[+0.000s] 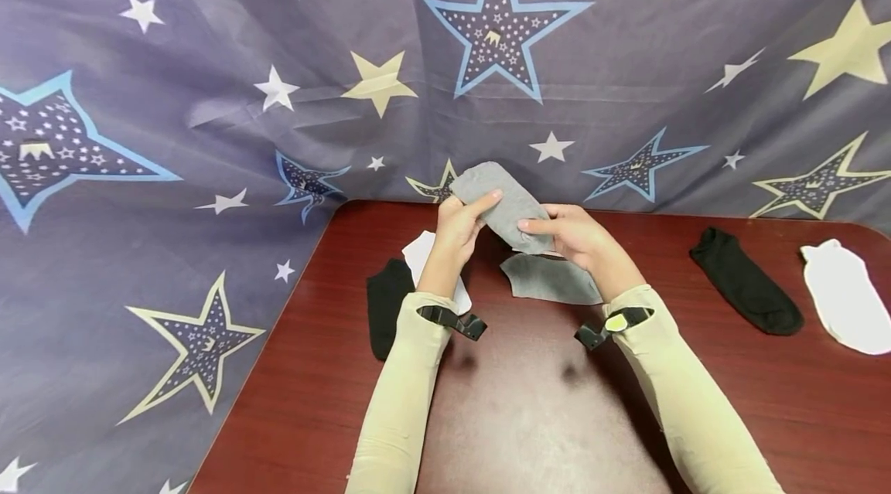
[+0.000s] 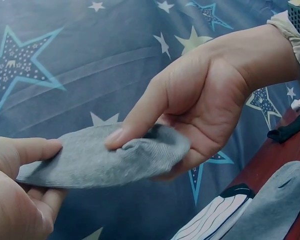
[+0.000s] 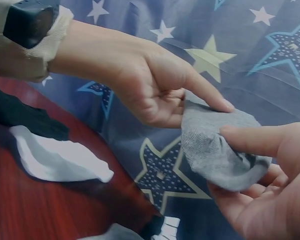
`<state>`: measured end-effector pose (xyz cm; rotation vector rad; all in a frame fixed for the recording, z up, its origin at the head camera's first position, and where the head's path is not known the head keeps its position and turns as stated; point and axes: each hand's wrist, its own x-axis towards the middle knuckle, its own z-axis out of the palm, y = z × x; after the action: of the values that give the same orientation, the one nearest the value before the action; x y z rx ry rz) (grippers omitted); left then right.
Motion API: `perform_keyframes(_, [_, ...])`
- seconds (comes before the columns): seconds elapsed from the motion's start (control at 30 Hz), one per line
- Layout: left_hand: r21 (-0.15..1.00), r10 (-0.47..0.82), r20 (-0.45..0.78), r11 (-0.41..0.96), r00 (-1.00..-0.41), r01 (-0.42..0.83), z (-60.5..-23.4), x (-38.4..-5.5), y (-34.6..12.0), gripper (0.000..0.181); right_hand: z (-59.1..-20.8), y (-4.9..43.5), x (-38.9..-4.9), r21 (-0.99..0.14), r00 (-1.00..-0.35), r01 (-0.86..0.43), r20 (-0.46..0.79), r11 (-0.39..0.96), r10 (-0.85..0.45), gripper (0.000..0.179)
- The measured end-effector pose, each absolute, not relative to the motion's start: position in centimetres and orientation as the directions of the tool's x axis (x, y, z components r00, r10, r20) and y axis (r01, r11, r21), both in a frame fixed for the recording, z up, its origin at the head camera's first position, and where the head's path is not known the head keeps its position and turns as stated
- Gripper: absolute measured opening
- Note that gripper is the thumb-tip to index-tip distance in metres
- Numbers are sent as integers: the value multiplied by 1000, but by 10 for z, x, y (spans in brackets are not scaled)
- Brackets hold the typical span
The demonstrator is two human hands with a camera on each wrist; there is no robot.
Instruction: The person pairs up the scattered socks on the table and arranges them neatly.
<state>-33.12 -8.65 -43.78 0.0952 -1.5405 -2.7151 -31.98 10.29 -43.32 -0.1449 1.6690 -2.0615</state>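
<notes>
A grey sock [image 1: 504, 196] is held up above the far part of the table between both hands. My left hand [image 1: 458, 228] pinches one end, its thumb on top and the other fingers underneath. At the opposite end my right hand [image 1: 579, 234] pinches the fabric, with its thumb pressed on the upper face. The sock looks flattened, and its ribbed fabric bunches near the right thumb in the left wrist view. Below the hands, a second grey sock [image 1: 553, 280] lies on the table beside a white sock with dark stripes [image 2: 215, 214].
On the reddish-brown table [image 1: 522, 401], a black sock [image 1: 387, 312] and a white sock [image 3: 60, 155] lie left of the hands. To the right lie another black sock [image 1: 745, 281] and another white sock [image 1: 845, 297]. A star-patterned cloth [image 1: 334, 15] hangs behind the table.
</notes>
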Motion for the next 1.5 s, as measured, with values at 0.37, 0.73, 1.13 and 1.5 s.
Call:
perform_keyframes(0.37, [847,-58,-70,-531,-996,-28,-440,-334,-85,27,-429,127,-325,-960,-912,253,-196,-118,-361,27])
perform_keyframes(0.73, [851,-28,-59,-524,-998,-36,-443,-331,-81,29,-426,145,-321,-957,-938,214,-145,-195,-316,19])
perform_keyframes(1.13, [841,-8,-72,-539,-997,-57,-443,-334,-79,7,-424,150,-319,-915,-944,215,-105,-341,-314,26])
perform_keyframes(1.5, [821,6,-92,-565,-996,-80,-443,-338,-82,7,-425,151,-323,-871,-932,265,-122,-413,-340,26])
